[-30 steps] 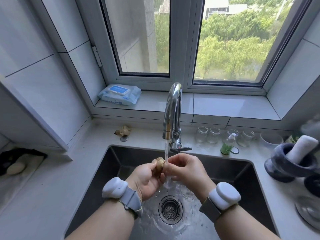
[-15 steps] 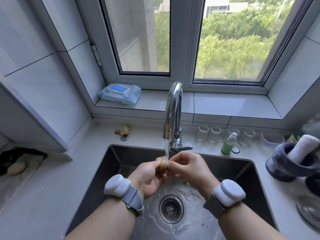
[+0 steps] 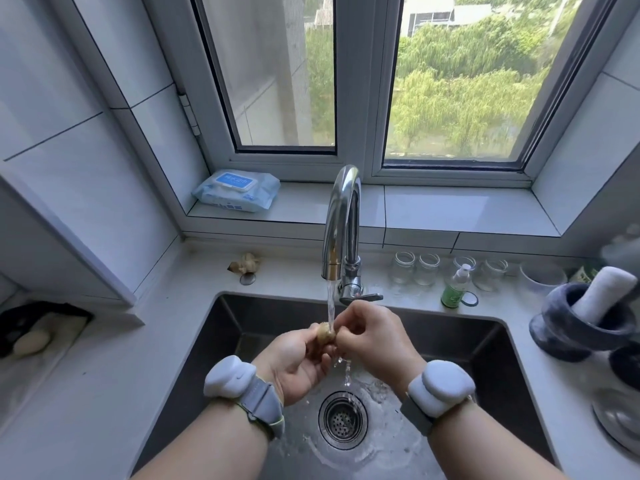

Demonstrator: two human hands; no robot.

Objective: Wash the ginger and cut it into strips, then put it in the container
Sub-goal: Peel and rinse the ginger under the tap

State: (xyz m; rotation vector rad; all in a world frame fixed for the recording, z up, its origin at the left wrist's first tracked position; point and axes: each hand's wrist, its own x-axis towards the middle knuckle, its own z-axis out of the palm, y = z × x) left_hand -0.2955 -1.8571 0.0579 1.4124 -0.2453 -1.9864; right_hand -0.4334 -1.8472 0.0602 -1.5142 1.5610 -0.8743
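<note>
A small tan piece of ginger [image 3: 325, 335] sits under the running stream from the chrome faucet [image 3: 341, 230], above the dark steel sink [image 3: 263, 313]. My left hand [image 3: 298, 362] grips the ginger from below, palm turned up. From the right, my right hand [image 3: 374, 341] pinches its other end with curled fingers. Most of the ginger is hidden between the two hands. Water falls past them onto the drain [image 3: 343, 419].
A second lump of ginger [image 3: 246, 263] lies on the counter behind the sink's left corner. Small glass jars [image 3: 415, 268] and a green bottle [image 3: 455, 287] line the back edge. A grey mortar with pestle [image 3: 581, 323] stands right. Wipes [image 3: 237, 190] rest on the sill.
Both hands have kept rubbing the ginger under the stream, shifting it slightly so the water now strikes the ginger directly. The camera view has tilted a little.
</note>
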